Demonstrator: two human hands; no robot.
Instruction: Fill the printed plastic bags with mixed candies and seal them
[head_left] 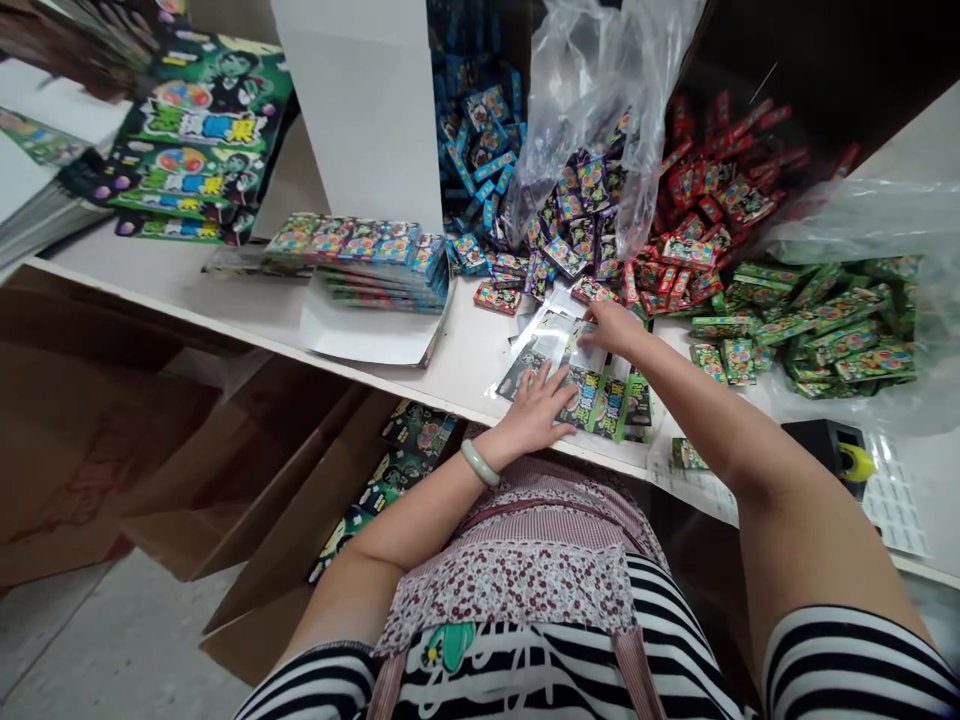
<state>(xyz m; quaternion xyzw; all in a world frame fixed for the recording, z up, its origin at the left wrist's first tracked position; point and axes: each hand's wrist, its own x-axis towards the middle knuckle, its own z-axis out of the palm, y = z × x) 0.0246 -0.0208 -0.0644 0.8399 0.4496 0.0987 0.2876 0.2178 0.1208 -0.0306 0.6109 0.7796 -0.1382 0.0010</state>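
My left hand lies flat with fingers spread on a printed display card in a clear sleeve at the front edge of the white table. My right hand reaches to the far end of the same card, fingers curled down onto the sleeve next to small candy boxes. Heaps of small boxes lie just beyond: blue, purple, red and green.
A stack of filled cards rests on white paper to the left. Large green printed cards lie at far left. A clear plastic bag hangs over the purple heap. A tape dispenser stands right. Cardboard boxes sit below.
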